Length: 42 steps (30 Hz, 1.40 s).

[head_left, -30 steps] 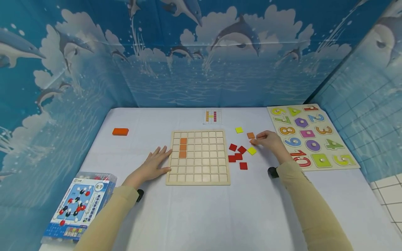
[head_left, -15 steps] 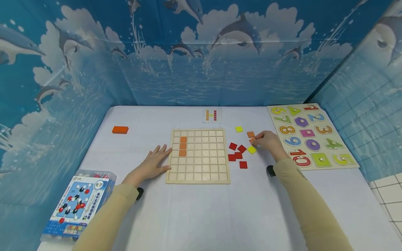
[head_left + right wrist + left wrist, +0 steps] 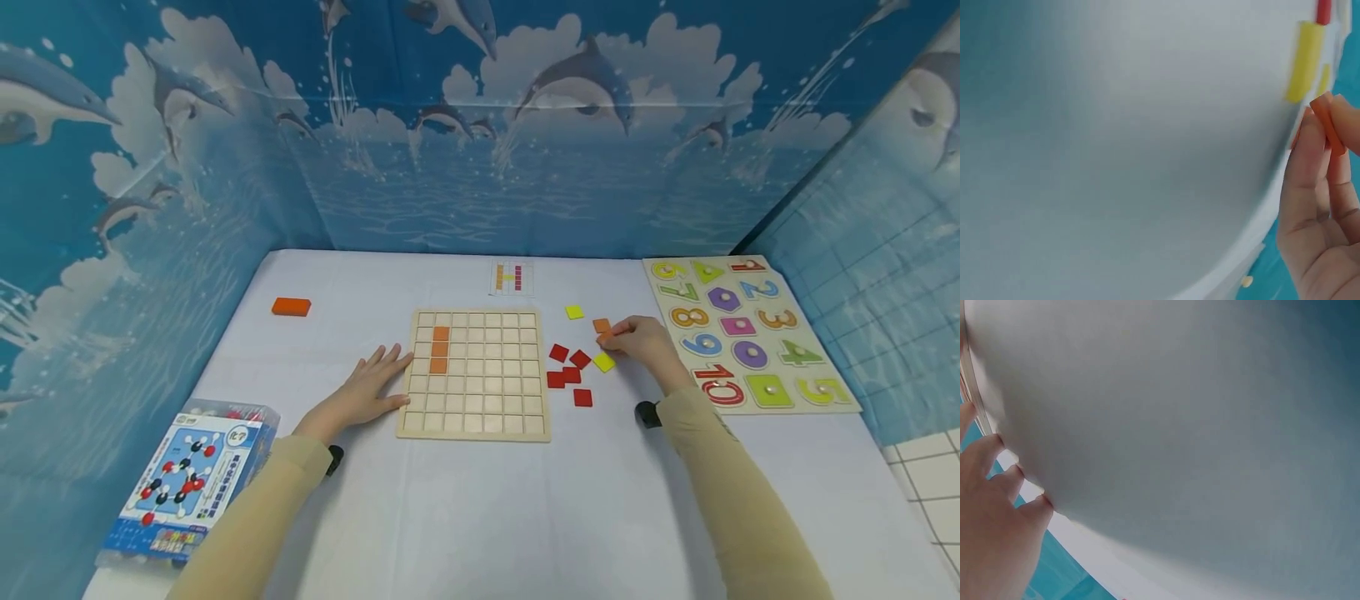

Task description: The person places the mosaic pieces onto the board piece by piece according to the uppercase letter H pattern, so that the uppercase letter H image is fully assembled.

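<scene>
I see little shift this past second: the right hand [image 3: 643,341] pinches an orange tile [image 3: 1327,126] near a yellow tile [image 3: 603,362], and the left hand [image 3: 363,389] lies spread against the board [image 3: 472,436]. Its three set tiles [image 3: 440,349] are unchanged, so I judge this one not yet placed.

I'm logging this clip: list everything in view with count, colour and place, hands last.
table: 1, white, centre
grid board: 1, pale wood, mid-table
board tiles: 3, orange, second column from left
red tiles: 5, red, right of board
yellow tiles: 2, yellow, right of board
loose orange tile: 1, orange, right of board
held orange tile: 1, orange, in right hand
pattern card: 1, white/multicoloured, behind board
orange block: 1, orange, far left
number puzzle: 1, cream/multicoloured, right
molecule kit: 1, blue/white, near left
backdrop: at least 1, blue, dolphin-printed, surrounding
wristbands: 2, black, wrists
sleeves: 2, tan, forearms
left hand: 1, at board's left edge
right hand: 1, pinching tile
</scene>
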Available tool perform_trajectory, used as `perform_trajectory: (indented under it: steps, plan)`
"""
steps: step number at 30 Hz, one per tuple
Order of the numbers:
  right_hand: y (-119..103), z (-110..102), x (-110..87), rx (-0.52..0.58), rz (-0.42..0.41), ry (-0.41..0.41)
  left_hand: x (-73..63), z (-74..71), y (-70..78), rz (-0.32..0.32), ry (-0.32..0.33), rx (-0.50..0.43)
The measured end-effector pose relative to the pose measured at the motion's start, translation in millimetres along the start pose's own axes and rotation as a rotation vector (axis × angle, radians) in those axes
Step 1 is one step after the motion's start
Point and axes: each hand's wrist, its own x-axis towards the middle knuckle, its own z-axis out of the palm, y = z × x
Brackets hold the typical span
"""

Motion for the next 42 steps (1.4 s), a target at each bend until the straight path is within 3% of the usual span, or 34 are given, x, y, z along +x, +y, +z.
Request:
perform_trajectory:
  steps: [6, 12, 26, 34, 42]
  plan:
    - [-12.4, 0.3, -9.2, 0.089, -0.022, 0.008, 1.2, -3.6, 0.5, 0.007, 0.002, 0.005]
    - [-29.0, 12.1, -24.4, 0.105, -0.120, -0.016, 2.7, -3.7, 1.1, 0.015, 0.007, -0.003]
    - [-87.4, 81.7, -57.8, 0.156, -0.334, -0.232, -0.5, 0.3, 1.1, 0.006, 0.001, -0.029]
    - [-111.1, 117.0, -69.8, 0.127, -0.429, -0.283, -0.2, 0.6, 0.1, 0.012, 0.000, -0.033]
    - [-121.2, 143.1, -75.3, 0.115, -0.482, -0.303, 0.2, -1.2, 1.2, 0.012, -0.015, -0.046]
